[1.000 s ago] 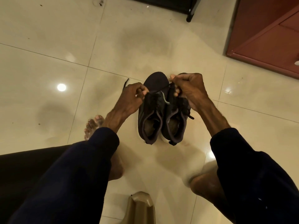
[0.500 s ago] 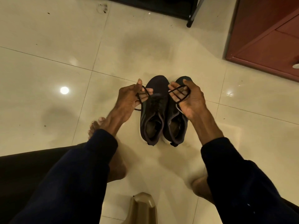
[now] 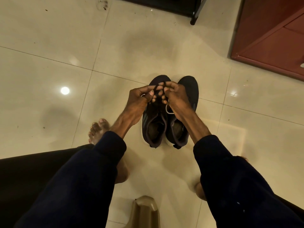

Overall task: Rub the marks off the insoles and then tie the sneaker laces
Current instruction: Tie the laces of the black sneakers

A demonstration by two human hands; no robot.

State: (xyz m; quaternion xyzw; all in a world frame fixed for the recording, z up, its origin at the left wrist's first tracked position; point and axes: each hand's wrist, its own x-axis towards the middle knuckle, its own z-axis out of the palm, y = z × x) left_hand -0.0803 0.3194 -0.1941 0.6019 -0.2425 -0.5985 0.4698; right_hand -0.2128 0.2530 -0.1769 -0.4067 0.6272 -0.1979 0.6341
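Glossy cream tile floor [image 3: 49,55], grout lines, ceiling-light glare [image 3: 65,90] at left. Reddish-brown cabinet [image 3: 269,38] top right. Black rack leg [image 3: 194,17] top centre. Tan plastic object [image 3: 144,211] at bottom edge. Small dark smudge [image 3: 102,4] top left.

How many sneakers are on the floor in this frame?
2. The left sneaker and the right sneaker stand side by side on the tiled floor, toes pointing away, partly covered by the left hand and right hand. No others show.
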